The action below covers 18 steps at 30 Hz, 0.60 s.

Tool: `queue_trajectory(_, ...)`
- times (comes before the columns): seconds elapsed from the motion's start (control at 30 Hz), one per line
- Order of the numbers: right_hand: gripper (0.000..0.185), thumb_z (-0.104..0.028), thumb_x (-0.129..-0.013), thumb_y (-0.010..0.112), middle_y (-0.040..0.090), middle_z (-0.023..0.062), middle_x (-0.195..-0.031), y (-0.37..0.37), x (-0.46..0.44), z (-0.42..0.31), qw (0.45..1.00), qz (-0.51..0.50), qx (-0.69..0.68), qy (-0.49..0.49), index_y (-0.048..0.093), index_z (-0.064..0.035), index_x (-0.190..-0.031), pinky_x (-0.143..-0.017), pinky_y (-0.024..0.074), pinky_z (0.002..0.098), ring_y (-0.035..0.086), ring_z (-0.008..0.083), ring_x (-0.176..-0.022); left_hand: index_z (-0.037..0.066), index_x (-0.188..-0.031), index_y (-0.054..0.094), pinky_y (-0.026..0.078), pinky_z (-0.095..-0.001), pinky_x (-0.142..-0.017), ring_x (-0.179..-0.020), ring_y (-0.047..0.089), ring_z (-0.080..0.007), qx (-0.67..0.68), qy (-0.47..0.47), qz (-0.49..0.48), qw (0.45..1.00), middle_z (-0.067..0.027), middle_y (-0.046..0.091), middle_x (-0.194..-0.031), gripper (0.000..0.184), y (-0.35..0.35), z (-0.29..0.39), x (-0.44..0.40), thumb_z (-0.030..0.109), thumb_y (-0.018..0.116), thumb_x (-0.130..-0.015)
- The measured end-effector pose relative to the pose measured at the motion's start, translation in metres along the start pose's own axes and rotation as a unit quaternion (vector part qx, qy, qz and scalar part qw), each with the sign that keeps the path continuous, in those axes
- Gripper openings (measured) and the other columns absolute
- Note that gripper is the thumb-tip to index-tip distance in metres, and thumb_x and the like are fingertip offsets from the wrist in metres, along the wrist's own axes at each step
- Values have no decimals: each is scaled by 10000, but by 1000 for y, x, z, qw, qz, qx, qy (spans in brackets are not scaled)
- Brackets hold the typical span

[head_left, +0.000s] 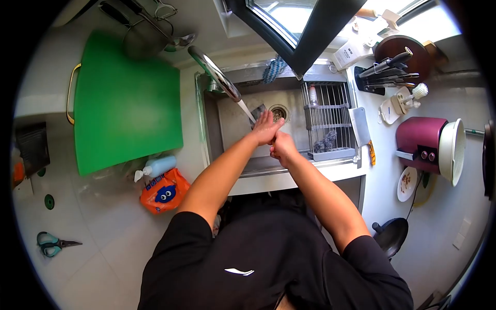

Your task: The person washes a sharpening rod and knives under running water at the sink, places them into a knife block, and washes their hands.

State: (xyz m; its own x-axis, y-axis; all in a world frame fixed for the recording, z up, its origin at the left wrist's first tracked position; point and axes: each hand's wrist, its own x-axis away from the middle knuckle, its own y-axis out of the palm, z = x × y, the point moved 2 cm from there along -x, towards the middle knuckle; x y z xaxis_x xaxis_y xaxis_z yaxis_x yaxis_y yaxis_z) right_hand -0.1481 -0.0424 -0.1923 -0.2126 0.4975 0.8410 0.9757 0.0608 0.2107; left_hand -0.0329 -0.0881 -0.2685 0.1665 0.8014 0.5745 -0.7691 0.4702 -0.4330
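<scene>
Water runs from the curved metal faucet (217, 75) into the steel sink (232, 111). Beside the stream, above the sink, my left hand (266, 129) is held with its fingers stretched out, and it holds nothing. My right hand (282, 146) is closed and touches the lower side of my left hand near the thumb; what it grips, if anything, is hidden. The round drain (279, 112) lies just beyond my hands. A dark grey flat piece (257, 113) shows behind my left fingers on the sink floor.
Right of my hands are a drying rack (328, 119), a cleaver (360, 126), a knife block (369, 80) and a maroon appliance (419, 139). At left are a green board (129, 108), a blue bottle (163, 165), an orange packet (166, 192) and scissors (54, 244).
</scene>
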Motion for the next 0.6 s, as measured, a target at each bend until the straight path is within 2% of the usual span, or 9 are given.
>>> queue_trajectory(0.13,227,-220,-994,399,569,52,-817,5,11,-8,1000,-4,-15,18,548,-55,-950,-454,401,290,468,123,-521,-88,-1560,87,48,-438,-1250,-1546,-8,-379,23,12,53,998,-288,12,-1647,1025,-7,0,-6,710,332,-967)
queue_trajectory(0.2,218,-217,-995,400,588,57,-838,9,22,-13,999,4,-16,30,538,-49,-995,-464,409,296,471,127,-523,-97,-1554,111,66,-449,-1250,-1546,28,-376,26,-49,110,992,-311,36,-1636,1012,-22,-12,-30,687,370,-967)
queue_trajectory(0.23,218,-217,-995,400,588,57,-838,9,24,-15,999,5,-14,30,538,-49,-995,-464,409,296,471,127,-523,-95,-1551,136,77,-458,-1249,-1543,52,-377,30,-37,104,993,-325,53,-1629,999,-36,-20,-43,664,411,-963)
queue_trajectory(0.37,233,-234,-984,380,591,56,-826,11,19,-18,1000,-9,22,17,536,-62,-1008,-471,419,309,500,140,-540,-108,-1546,117,66,-449,-1250,-1541,36,-392,63,-62,82,993,-325,47,-1629,1013,-40,-25,-44,659,423,-959)
queue_trajectory(0.43,235,-234,-984,383,588,57,-821,8,3,-20,1000,-4,15,20,540,-60,-996,-471,420,312,501,140,-538,-115,-1543,83,60,-441,-1250,-1540,5,-402,49,14,89,995,-324,24,-1631,1023,-14,-16,-26,649,435,-960)
queue_trajectory(0.47,237,-233,-984,385,586,58,-819,4,-7,-21,999,-19,24,24,543,-57,-980,-469,421,315,502,141,-536,-115,-1543,83,60,-441,-1250,-1540,5,-402,50,14,90,995,-324,24,-1631,1023,-9,-13,-18,649,435,-960)
queue_trajectory(0.53,241,-233,-984,387,585,58,-816,3,-8,-22,998,-33,34,29,546,-53,-965,-466,422,319,503,141,-533,-108,-1547,55,39,-441,-1249,-1539,-44,-402,169,-26,71,983,-318,-19,-1635,1040,-5,-4,-2,657,439,-955)
queue_trajectory(0.57,231,-222,-984,400,589,60,-820,3,-8,-21,998,-21,34,40,554,-51,-963,-460,418,313,497,136,-526,-75,-1560,95,114,-434,-1245,-1533,64,-422,210,-40,119,970,-323,64,-1629,1006,-4,-7,-8,643,452,-953)
queue_trajectory(0.6,221,-212,-984,413,594,62,-823,5,-5,-21,998,-8,34,50,561,-49,-962,-455,413,308,490,130,-518,-75,-1560,95,114,-434,-1245,-1533,64,-422,210,-41,118,970,-323,64,-1629,1006,-7,-13,-15,643,452,-953)
